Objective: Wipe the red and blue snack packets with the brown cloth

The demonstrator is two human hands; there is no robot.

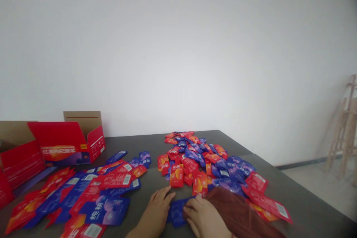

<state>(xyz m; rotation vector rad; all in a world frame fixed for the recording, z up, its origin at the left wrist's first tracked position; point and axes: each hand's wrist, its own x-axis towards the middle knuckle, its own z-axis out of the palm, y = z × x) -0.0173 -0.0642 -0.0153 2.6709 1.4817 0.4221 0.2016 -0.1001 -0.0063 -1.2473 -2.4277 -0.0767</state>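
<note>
My left hand lies on the dark table with its fingers stretched toward a red sachet, its side touching a blue sachet. My right hand, in a reddish-brown sleeve, has its fingers curled over the right edge of that same blue sachet. A heap of red and blue sachets spreads just beyond both hands.
Larger flat red and blue packets lie scattered at the left. Open red cardboard boxes stand at the back left. A white wall rises behind the table. Wooden frames lean at the far right.
</note>
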